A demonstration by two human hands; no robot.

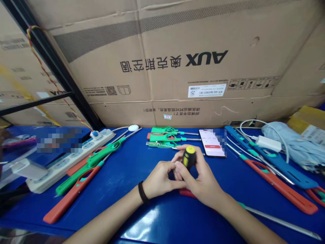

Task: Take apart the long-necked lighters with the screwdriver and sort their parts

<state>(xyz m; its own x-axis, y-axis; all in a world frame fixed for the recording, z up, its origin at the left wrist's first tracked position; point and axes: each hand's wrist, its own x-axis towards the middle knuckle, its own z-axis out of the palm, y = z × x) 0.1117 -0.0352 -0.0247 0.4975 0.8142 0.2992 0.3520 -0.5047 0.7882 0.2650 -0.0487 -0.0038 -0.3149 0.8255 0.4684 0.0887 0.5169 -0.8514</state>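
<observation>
My right hand [204, 181] is closed around a short screwdriver [190, 156] with a black and yellow handle, its yellow end facing up. My left hand [159, 179], with a dark band at the wrist, meets it fingertip to fingertip. Its thumb and fingers are pressed together, and whatever they pinch is hidden. Beneath my right hand and forearm lies a red long-necked lighter [186, 193], mostly covered; a metal tube [281, 220] shows to the right of the forearm.
Green lighters [162, 137] lie beyond my hands beside a phone [212, 142] showing a timer. More lighters rest at left, along a white power strip [73, 159], and at right, including a red one [281, 186]. A large cardboard box [157, 84] stands behind the blue table [122, 169].
</observation>
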